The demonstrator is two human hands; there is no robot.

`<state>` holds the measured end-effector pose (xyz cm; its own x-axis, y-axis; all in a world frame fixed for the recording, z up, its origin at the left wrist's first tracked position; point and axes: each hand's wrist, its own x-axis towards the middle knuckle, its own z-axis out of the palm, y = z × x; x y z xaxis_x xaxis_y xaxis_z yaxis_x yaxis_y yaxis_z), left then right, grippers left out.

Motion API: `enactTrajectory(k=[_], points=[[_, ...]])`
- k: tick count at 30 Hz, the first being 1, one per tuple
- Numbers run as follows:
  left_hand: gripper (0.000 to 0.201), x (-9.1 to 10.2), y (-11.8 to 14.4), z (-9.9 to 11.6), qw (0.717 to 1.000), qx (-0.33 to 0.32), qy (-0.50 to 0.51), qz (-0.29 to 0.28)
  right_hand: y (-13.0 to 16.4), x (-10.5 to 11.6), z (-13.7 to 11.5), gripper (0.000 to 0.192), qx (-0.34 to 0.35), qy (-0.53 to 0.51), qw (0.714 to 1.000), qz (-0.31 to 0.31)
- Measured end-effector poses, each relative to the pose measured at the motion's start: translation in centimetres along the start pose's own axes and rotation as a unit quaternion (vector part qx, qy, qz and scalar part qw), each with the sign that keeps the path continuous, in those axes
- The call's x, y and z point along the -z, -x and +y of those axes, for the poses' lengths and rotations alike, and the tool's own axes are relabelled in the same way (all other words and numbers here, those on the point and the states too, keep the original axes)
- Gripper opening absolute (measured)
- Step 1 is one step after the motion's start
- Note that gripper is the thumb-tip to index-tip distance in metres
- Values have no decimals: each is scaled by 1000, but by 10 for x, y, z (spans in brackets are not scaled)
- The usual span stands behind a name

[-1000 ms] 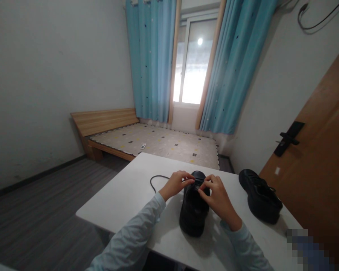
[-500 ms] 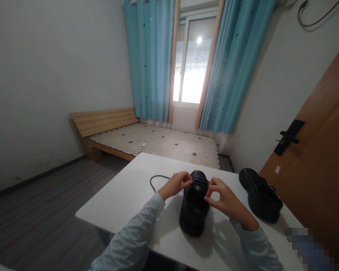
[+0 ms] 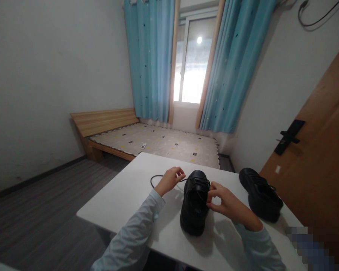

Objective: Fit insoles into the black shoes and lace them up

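A black lace-up shoe (image 3: 194,222) stands on the white table (image 3: 115,195), its toe pointing away from me. My left hand (image 3: 172,179) is just left of the shoe's front, off the shoe, with its fingers slightly apart. A dark shoelace (image 3: 183,180) runs from the shoe under this hand and loops out on the table to its left. At the right side of the shoe's opening, my right hand (image 3: 222,199) has thumb and fingertips closed in a pinch on the lace. The exact grip is partly hidden.
Another black shoe (image 3: 261,195) lies near the table's right edge. Behind the table is a bed (image 3: 164,141) with a white remote control (image 3: 143,146) on it. A wooden door (image 3: 319,143) with a black handle is at the right.
My left hand has moved left and slightly up, away from the shoe's lacing. My right hand has shifted slightly right and down, still at the shoe's side.
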<state>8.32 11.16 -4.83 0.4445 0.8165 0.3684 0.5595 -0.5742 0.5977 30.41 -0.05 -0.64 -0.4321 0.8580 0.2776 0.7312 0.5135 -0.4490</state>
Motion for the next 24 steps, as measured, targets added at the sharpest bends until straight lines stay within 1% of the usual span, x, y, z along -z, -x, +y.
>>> enactTrajectory(k=[1, 3, 5, 7, 9, 11, 14, 16, 19, 22, 24], points=[[19, 2, 0, -6, 999, 17, -36, 11, 0, 0, 0, 12, -3, -1, 1000, -2], [19, 8, 2, -16, 991, 70, -112, 12, 0, -1, 1, 11, -9, -4, 1000, -8], [23, 14, 5, -24, 974, 133, -184, -7, 0, -1, 3, 9, -15, -13, 1000, -16], [25, 22, 9, -29, 953, 181, -240, -28, 0, -1, 4, 7, -20, -20, 999, -22], [23, 30, 12, -33, 936, 220, -273, -43, 0, 1, 5, 7, -24, -24, 999, -25], [24, 36, 13, -37, 921, 261, -284, -55, 0, 3, 5, 10, -28, -29, 999, -23], [31, 43, 14, -42, 903, 317, -282, -77, -1, 6, 5, 14, -37, -31, 999, 1], [37, 46, 15, -45, 893, 335, -288, -86, -2, 7, 7, 15, -46, -28, 998, 32], [40, 50, 18, -44, 886, 328, -305, -121, -4, 8, 12, 17, -62, -22, 994, 84], [30, 52, 21, -42, 892, 295, -298, -170, -5, 7, 19, 18, -79, -30, 990, 111], [23, 54, 24, -41, 899, 276, -285, -186, -5, 6, 23, 19, -94, -42, 988, 117]])
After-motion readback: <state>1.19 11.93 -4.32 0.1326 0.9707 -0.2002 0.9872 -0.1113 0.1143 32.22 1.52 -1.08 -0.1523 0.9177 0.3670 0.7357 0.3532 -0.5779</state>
